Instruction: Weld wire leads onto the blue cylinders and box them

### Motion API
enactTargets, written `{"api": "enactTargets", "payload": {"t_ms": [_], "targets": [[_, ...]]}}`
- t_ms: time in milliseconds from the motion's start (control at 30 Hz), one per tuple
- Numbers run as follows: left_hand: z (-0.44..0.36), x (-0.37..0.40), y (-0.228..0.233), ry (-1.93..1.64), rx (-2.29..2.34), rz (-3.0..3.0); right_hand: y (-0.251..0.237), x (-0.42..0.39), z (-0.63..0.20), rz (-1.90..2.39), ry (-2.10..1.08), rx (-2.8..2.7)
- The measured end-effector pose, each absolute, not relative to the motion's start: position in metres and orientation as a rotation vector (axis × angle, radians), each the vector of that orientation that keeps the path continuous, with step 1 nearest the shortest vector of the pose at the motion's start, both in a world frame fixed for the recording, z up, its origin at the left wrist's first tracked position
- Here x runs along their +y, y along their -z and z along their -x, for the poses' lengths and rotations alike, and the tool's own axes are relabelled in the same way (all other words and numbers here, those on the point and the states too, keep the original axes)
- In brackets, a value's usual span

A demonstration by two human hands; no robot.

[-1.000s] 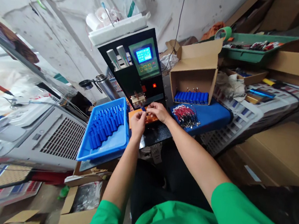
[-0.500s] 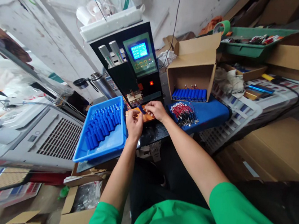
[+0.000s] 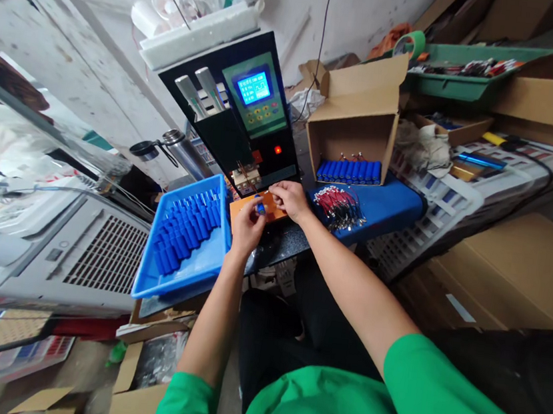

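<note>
My left hand (image 3: 247, 225) pinches a small blue battery cell (image 3: 259, 207) over an orange fixture plate (image 3: 244, 206) in front of a black spot-welding machine (image 3: 239, 118). My right hand (image 3: 291, 200) rests on the right part of the same plate, fingers curled on the cell's other end, just below the machine's welding tips (image 3: 242, 176). A blue tray (image 3: 198, 266) of several blue cells (image 3: 184, 229) sits left of my left hand.
A cardboard box (image 3: 362, 123) holding a row of blue cells (image 3: 347, 170) stands to the right on a blue surface (image 3: 387, 207), with a bundle of red wires (image 3: 339, 208) before it. Cardboard cartons (image 3: 515, 270), a green tray (image 3: 453, 81) and a white appliance (image 3: 74, 249) surround the bench.
The view drifted slightly; both hands stayed at the orange plate. My left hand turned so the blue cell between its fingers now shows under the welding tips.
</note>
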State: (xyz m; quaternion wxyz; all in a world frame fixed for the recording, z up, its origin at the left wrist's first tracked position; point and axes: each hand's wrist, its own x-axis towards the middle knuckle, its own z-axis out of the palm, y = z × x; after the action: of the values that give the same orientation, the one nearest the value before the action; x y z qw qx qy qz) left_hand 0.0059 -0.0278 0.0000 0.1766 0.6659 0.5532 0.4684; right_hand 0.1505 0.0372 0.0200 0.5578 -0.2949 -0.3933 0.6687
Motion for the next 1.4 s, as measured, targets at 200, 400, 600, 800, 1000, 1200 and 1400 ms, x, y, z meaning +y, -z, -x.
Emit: {"api": "enactTargets", "payload": {"t_ms": [200,400,600,800,1000,1200,1400], "targets": [[-0.005,-0.016,-0.017,-1.482,1.692,-1.787,-0.020,0.038,-0.149,0.704,-1.588,-0.918],[-0.005,-0.002,-0.017,-1.357,1.679,-1.809,-0.022,0.037,-0.149,0.712,-1.581,-0.939],[-0.007,0.000,-0.007,-1.407,1.657,-1.809,-0.020,0.039,-0.147,0.733,-1.562,-0.973],[-0.004,0.004,0.001,-1.413,1.645,-1.840,-0.016,0.039,-0.145,0.761,-1.521,-1.034],[-0.002,0.006,0.009,-1.422,1.621,-1.846,-0.017,0.039,-0.144,0.760,-1.508,-1.083],[-0.001,0.005,0.009,-1.431,1.624,-1.864,-0.017,0.040,-0.146,0.748,-1.479,-1.150],[-0.004,0.005,0.007,-1.428,1.646,-1.865,-0.019,0.038,-0.143,0.766,-1.485,-1.091]]}}
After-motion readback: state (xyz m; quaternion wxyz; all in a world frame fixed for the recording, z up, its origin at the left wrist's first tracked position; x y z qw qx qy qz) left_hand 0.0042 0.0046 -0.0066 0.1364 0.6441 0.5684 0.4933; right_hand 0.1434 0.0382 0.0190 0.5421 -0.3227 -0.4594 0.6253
